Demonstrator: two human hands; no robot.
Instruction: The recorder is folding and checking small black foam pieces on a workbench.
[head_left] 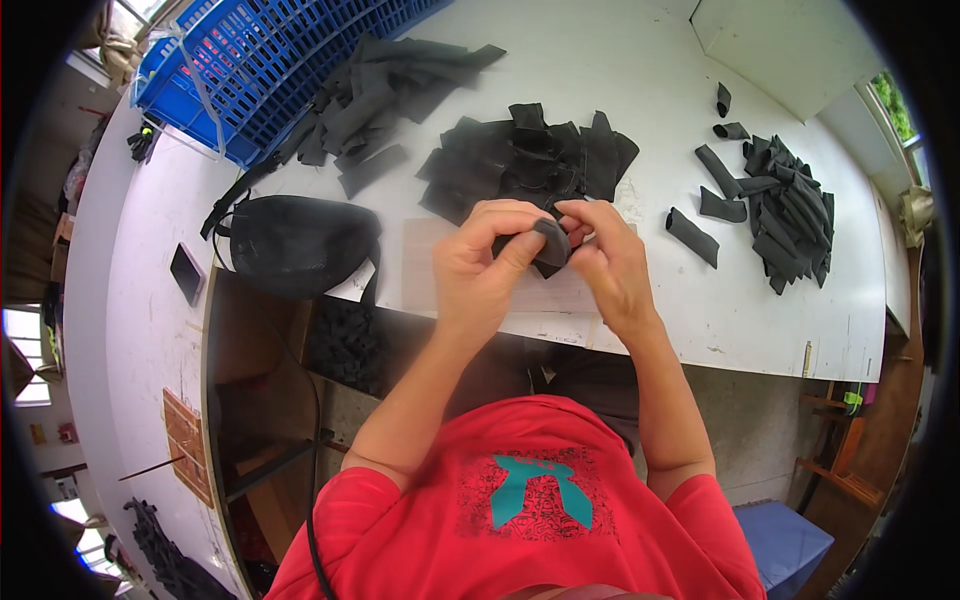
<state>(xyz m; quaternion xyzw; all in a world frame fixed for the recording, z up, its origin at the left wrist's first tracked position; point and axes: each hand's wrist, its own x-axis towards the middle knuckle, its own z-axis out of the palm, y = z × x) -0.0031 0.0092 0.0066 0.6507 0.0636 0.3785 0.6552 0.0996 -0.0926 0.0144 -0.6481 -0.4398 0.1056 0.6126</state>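
Close to the table's near edge, both my hands meet at a small dark grey fabric piece (551,245), curled like a short tube. My left hand (489,258) pinches it between thumb and fingers. On its other side, the fingertips of my right hand (607,262) are closed at the piece's edge. Just beyond my fingers lies a spread pile of black fabric pieces (530,160). A thin, see-through sheet (425,265) lies on the table under my hands.
Grey fabric strips (370,100) are heaped by a blue plastic crate (250,70) at the far left. A black bag (295,245) and a phone (186,273) lie left. Rolled dark pieces (790,215) are piled right on the white table (660,320).
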